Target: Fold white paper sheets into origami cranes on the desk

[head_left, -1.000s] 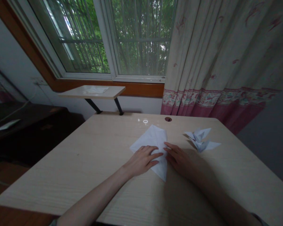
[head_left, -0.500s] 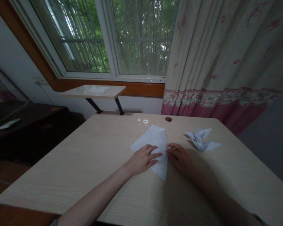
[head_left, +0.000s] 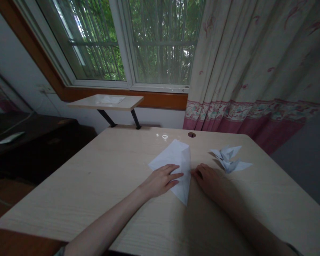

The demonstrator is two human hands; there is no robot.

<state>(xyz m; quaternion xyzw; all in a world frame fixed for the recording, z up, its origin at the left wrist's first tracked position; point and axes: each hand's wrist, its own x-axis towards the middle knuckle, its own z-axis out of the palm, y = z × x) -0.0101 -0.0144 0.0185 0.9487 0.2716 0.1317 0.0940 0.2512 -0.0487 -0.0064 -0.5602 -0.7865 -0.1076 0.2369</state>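
Note:
A white sheet of paper point(head_left: 176, 156), folded into a kite-like shape, lies on the pale wooden table point(head_left: 101, 185). My left hand point(head_left: 161, 179) rests flat on its left half, fingers stretched out. Just off the sheet's right edge, my right hand point(head_left: 206, 177) sits on the table with its fingers curled under at the paper's side. Two folded white paper figures point(head_left: 229, 158) lie to the right of that hand.
A round cable hole point(head_left: 191, 134) and a small ring-shaped glint point(head_left: 164, 136) mark the table's far edge. A small raised shelf point(head_left: 106, 102) stands behind it under the window. A curtain point(head_left: 256, 71) hangs at right, a dark cabinet point(head_left: 29, 142) at left.
My right hand has slid off the paper to the right and curled its fingers. The sheet's right flap has folded over toward the left. My left hand stays put.

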